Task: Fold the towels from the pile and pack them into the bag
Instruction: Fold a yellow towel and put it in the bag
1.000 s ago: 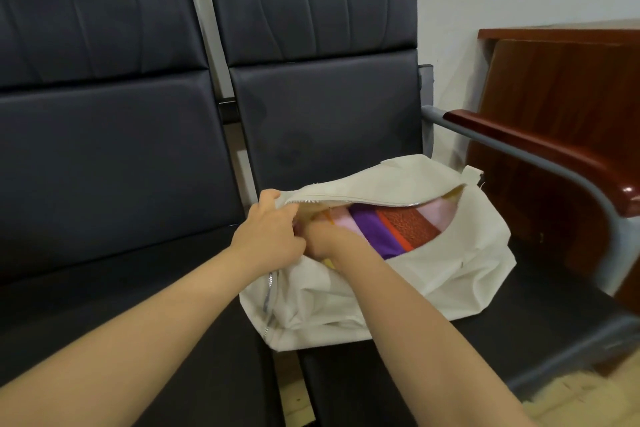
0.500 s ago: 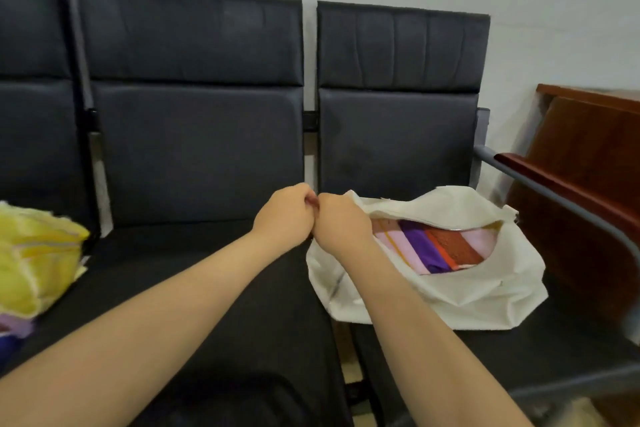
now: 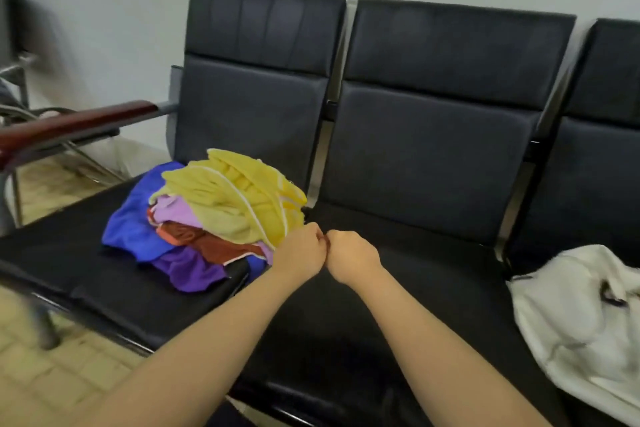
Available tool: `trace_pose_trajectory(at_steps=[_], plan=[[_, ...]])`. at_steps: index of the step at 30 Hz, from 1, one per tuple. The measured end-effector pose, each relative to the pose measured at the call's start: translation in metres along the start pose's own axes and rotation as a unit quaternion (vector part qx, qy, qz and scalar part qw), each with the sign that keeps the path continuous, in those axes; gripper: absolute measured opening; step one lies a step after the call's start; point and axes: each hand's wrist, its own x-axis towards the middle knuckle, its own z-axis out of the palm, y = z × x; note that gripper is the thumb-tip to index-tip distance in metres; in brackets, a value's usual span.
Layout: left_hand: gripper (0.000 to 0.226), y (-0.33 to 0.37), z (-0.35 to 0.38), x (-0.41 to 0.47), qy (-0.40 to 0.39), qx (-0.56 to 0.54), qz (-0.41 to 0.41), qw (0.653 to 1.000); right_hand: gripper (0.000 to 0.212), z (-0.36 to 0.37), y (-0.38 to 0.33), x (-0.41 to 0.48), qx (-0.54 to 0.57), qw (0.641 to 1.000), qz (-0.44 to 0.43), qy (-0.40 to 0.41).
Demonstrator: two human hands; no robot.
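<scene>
Swung left off the bag (image 3: 581, 315), my left hand (image 3: 301, 250) and right hand (image 3: 351, 255), curled empty, touch just right of the towel pile (image 3: 221, 204).

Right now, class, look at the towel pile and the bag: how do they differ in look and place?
The towel pile is many-coloured: yellow, blue, purple and rust. The bag is plain cream. The towel pile sits toward the left end of the black bench; the bag lies at the right, partly cut off by the picture's edge. The towel pile heaps up loosely; the bag slumps low. Both are soft cloth.
</scene>
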Motion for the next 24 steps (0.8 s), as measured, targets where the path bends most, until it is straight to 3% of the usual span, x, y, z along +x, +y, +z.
trace_pose_trajectory(at_steps=[5, 7, 11, 14, 16, 18, 20, 22, 23, 24], plan=[[0.049, -0.073, -0.004, 0.013, 0.04, -0.088, -0.085, 0.992, 0.038, 0.049, -0.05, 0.046, 0.055, 0.998, -0.03, -0.026], [0.045, -0.092, 0.002, 0.016, 0.042, -0.101, -0.106, 0.988, 0.049, 0.066, -0.056, 0.062, 0.069, 0.995, -0.022, -0.064], [0.054, -0.115, 0.013, 0.022, 0.012, -0.132, -0.088, 0.987, 0.056, 0.094, -0.051, 0.087, 0.084, 0.988, 0.01, -0.126], [0.05, -0.119, 0.017, 0.027, 0.014, -0.139, -0.065, 0.988, 0.033, 0.106, -0.046, 0.093, 0.098, 0.994, 0.025, -0.029], [0.044, -0.118, 0.021, 0.028, 0.014, -0.127, -0.049, 0.991, 0.019, 0.106, -0.043, 0.091, 0.212, 0.973, 0.042, 0.086], [0.038, -0.115, 0.026, 0.026, 0.017, -0.132, -0.037, 0.99, 0.015, 0.098, -0.041, 0.088, 0.368, 0.903, 0.099, 0.197], [0.038, -0.105, 0.028, 0.024, 0.024, -0.213, -0.045, 0.976, 0.009, 0.086, -0.037, 0.088, 0.531, 0.785, 0.178, 0.264], [0.038, -0.089, 0.025, 0.019, 0.042, -0.362, -0.075, 0.928, 0.012, 0.07, -0.033, 0.084, 0.687, 0.65, 0.214, 0.244], [0.044, -0.081, 0.025, 0.016, 0.063, -0.436, -0.094, 0.893, 0.011, 0.061, -0.027, 0.078, 0.738, 0.601, 0.203, 0.229], [0.055, -0.074, 0.025, 0.014, 0.096, -0.491, -0.11, 0.859, 0.011, 0.051, -0.018, 0.07, 0.765, 0.575, 0.182, 0.225]])
